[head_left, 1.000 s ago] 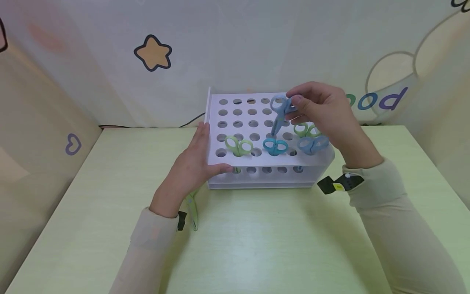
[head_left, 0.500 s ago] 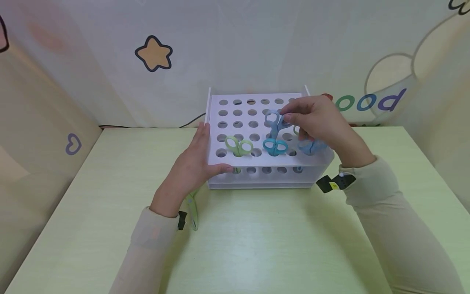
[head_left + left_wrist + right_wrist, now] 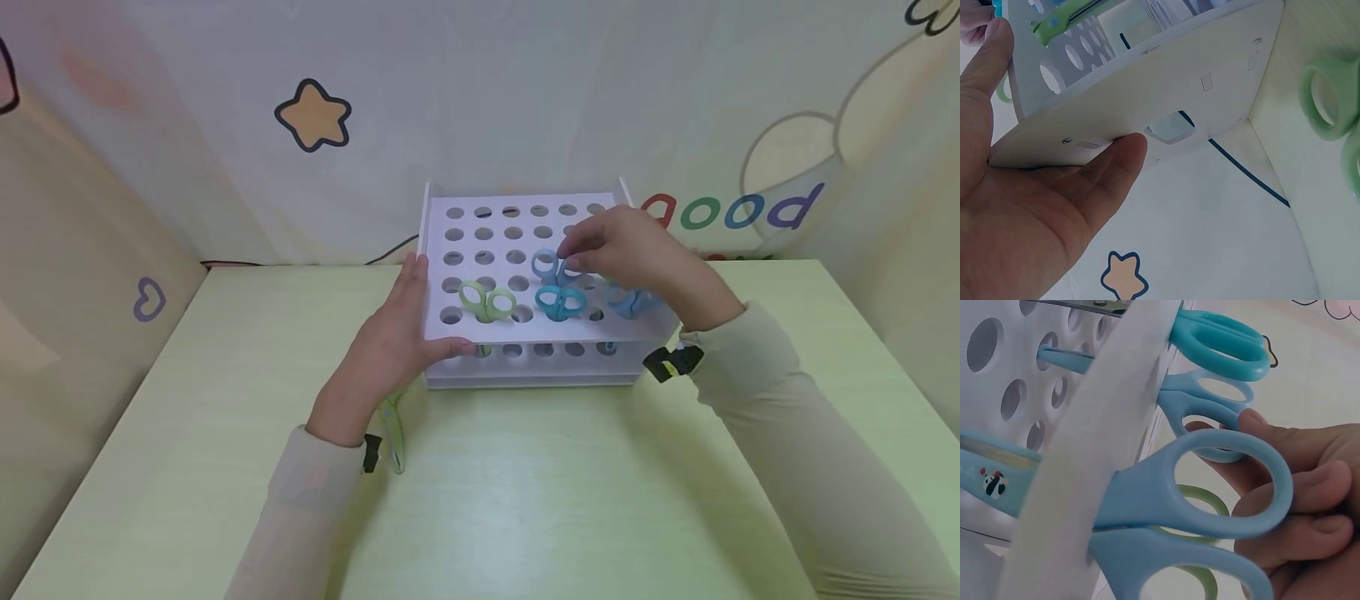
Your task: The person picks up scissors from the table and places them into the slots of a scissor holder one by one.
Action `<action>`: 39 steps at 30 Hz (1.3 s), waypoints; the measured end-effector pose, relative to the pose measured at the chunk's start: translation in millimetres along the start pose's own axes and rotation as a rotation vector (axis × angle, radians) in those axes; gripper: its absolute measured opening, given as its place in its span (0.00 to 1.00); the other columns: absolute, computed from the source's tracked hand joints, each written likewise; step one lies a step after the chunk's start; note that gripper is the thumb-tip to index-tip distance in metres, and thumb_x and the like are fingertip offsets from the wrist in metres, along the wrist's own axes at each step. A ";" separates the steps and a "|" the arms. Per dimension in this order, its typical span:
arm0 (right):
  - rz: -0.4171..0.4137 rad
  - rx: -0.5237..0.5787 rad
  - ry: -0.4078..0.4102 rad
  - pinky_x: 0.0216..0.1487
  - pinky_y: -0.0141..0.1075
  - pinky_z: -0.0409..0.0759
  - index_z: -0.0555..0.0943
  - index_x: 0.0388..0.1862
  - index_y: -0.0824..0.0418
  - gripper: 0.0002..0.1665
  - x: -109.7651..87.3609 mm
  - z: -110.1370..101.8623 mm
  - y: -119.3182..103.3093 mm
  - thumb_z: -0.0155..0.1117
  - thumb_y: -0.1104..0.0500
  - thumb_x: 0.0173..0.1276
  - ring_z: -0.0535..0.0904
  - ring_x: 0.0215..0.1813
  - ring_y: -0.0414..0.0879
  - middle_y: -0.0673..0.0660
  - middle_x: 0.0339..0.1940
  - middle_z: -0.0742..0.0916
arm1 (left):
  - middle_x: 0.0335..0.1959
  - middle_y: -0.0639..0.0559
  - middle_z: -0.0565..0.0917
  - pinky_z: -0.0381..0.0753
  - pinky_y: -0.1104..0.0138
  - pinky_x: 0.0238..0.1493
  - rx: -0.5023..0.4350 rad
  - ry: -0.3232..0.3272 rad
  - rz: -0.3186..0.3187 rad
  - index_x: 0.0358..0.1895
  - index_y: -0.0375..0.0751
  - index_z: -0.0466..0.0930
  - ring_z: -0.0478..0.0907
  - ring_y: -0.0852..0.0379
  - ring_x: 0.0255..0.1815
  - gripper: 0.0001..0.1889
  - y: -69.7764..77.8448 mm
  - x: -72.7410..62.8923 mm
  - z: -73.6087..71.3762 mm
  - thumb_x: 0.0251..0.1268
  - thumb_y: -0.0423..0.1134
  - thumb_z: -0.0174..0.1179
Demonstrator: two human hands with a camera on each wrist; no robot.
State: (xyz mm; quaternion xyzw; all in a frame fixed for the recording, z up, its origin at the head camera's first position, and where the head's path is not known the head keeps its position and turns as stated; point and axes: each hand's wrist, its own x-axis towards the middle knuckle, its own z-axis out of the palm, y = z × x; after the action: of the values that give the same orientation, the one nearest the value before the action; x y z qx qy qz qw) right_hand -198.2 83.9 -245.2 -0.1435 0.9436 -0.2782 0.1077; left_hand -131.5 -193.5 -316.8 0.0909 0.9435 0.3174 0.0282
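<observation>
My right hand (image 3: 633, 262) pinches one handle loop of light blue scissors (image 3: 556, 277), which stand handles up in the white holed rack (image 3: 525, 332), just behind the teal scissors (image 3: 561, 304). In the right wrist view, thumb and finger meet the far loop of these light blue scissors (image 3: 1192, 403). My left hand (image 3: 382, 342) holds the rack's left side, thumb on the front edge and fingers against the side panel (image 3: 1166, 87). Light green scissors (image 3: 487, 312) stand at front left in the rack, other blue scissors (image 3: 632, 304) at front right.
Loose green scissors (image 3: 395, 429) lie on the table (image 3: 510, 500) beside my left wrist, partly hidden by it. More green handles (image 3: 1222, 515) show behind the nearer blue scissors (image 3: 1141, 494). A printed backdrop (image 3: 525, 100) stands close behind the rack.
My right hand has come down and left, bringing the light blue scissors from above the rack down into it behind the teal pair. My left hand has stayed on the rack.
</observation>
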 end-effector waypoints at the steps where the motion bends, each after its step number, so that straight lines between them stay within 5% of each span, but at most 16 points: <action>1: 0.003 -0.005 -0.006 0.60 0.54 0.69 0.86 0.56 0.59 0.15 0.8 0.7 -0.5 0.64 0.62 0.74 0.72 0.61 0.57 0.61 0.57 0.85 | 0.83 0.54 0.32 0.73 0.55 0.56 0.000 -0.001 -0.002 0.83 0.48 0.30 0.64 0.45 0.71 0.67 -0.4 -0.4 0.0 0.54 0.56 0.76; 7: 0.002 -0.033 -0.013 0.60 0.53 0.71 0.86 0.58 0.59 0.16 3.8 0.3 0.3 0.63 0.60 0.74 0.73 0.61 0.57 0.61 0.59 0.84 | 0.83 0.54 0.32 0.73 0.56 0.53 0.008 -0.002 -0.009 0.83 0.48 0.30 0.67 0.46 0.66 0.66 -2.7 -1.7 -0.2 0.55 0.55 0.76; 12: 0.010 0.020 0.062 0.57 0.52 0.75 0.84 0.60 0.58 0.17 -5.6 -7.6 0.4 0.62 0.57 0.76 0.74 0.60 0.56 0.60 0.60 0.83 | 0.83 0.55 0.32 0.74 0.56 0.52 0.016 0.000 -0.013 0.83 0.49 0.30 0.69 0.46 0.63 0.66 -2.8 -1.0 -0.3 0.55 0.56 0.76; 15: -0.004 0.131 0.143 0.41 0.44 0.79 0.85 0.58 0.56 0.16 -17.9 -10.3 -2.4 0.62 0.53 0.76 0.79 0.45 0.56 0.58 0.56 0.86 | 0.83 0.54 0.32 0.74 0.57 0.52 0.024 0.002 -0.013 0.83 0.49 0.30 0.69 0.46 0.62 0.67 -2.8 -0.5 -0.9 0.54 0.57 0.76; 19: -0.079 0.279 0.228 0.23 0.37 0.72 0.87 0.54 0.55 0.14 -35.9 -5.5 -5.1 0.64 0.52 0.75 0.75 0.23 0.57 0.56 0.47 0.89 | 0.83 0.53 0.33 0.74 0.57 0.52 0.041 0.006 0.001 0.83 0.48 0.31 0.68 0.46 0.65 0.67 -3.6 -0.4 -2.5 0.53 0.58 0.76; 31: -0.301 0.444 0.279 0.24 0.35 0.76 0.87 0.51 0.61 0.11 -63.7 24.1 0.3 0.64 0.60 0.75 0.76 0.20 0.51 0.56 0.39 0.90 | 0.83 0.56 0.36 0.65 0.52 0.69 0.054 -0.010 0.006 0.83 0.52 0.36 0.49 0.46 0.80 0.64 -11.9 -0.7 -8.2 0.53 0.60 0.75; 39: -0.413 0.651 0.492 0.27 0.30 0.79 0.86 0.47 0.70 0.09 -75.4 23.0 25.6 0.63 0.68 0.73 0.80 0.24 0.48 0.55 0.39 0.90 | 0.83 0.59 0.36 0.63 0.52 0.70 0.013 -0.038 0.038 0.83 0.53 0.39 0.50 0.46 0.80 0.61 -16.6 -0.3 -10.3 0.54 0.55 0.76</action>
State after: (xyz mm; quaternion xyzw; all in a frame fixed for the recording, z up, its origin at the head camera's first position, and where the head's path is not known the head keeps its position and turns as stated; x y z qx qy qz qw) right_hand -126.6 118.1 -269.0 -0.2170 0.7560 -0.6019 -0.1381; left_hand -134.9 -212.6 -318.6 0.1152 0.9429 0.3100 0.0394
